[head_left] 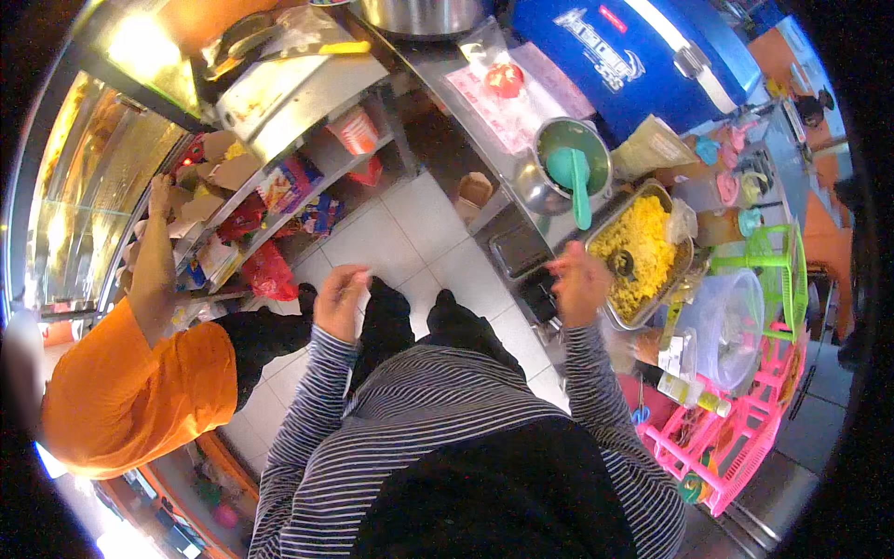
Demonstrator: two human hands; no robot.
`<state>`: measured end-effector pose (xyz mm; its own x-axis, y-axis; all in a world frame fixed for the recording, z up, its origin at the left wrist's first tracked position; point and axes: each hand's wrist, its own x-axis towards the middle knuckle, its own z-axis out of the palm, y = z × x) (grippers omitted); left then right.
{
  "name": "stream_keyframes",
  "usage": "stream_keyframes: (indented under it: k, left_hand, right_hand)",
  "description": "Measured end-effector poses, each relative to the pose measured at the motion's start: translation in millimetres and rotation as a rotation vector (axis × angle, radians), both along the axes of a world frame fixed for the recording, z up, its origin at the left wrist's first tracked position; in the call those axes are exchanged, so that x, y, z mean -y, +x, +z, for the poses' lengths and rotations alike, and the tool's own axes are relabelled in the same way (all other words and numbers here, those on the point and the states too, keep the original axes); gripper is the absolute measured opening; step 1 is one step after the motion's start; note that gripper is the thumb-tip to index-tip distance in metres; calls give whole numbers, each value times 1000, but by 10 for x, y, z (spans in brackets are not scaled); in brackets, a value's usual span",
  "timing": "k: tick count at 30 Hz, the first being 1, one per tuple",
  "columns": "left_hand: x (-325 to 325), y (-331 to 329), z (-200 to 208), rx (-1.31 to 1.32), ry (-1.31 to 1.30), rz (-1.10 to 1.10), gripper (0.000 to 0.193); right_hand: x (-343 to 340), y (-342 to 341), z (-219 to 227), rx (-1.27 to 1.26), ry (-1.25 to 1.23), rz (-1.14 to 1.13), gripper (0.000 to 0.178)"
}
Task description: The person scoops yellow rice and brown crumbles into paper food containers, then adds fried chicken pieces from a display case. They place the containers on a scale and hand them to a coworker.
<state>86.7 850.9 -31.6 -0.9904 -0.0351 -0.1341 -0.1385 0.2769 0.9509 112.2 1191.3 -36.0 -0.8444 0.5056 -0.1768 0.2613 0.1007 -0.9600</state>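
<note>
My left hand (pixel 341 300) is held in mid-air over the tiled floor, its fingers curled together toward the right; whether anything small is in them I cannot make out. My right hand (pixel 579 287) hangs beside the left edge of a metal tray (pixel 622 317) of yellow rice (pixel 643 244), its fingers somewhat apart and nothing seen in them. A dark round thing (pixel 622 266) lies on the rice. Beyond the tray stands a steel pot (pixel 535 175) with a turquoise ladle (pixel 577 186) in it.
At left a person in an orange shirt (pixel 158 382) reaches toward a lit glass case (pixel 84 196). Shelves (pixel 237 233) hold packets. A blue cooler box (pixel 643 56) stands far right. Near my right arm are a clear plastic tub (pixel 731 331), a pink basket (pixel 736 447) and a green rack (pixel 792 270).
</note>
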Motion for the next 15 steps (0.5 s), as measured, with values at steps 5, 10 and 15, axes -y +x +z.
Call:
stream_keyframes:
  k: [5,10,15]
  left_hand:
    - [-833,-114,599,-787,-517,-565,40]
    - [98,-226,41,-557,-871,-264,45]
    - [1309,765,-908,161,-515,455,25]
  right_hand:
    - [1611,-356,-101,-423,-1444,732,50]
    - [1813,-551,240,-99,-1050,996,50]
    - [1577,-711,-225,406,-457,1172,40]
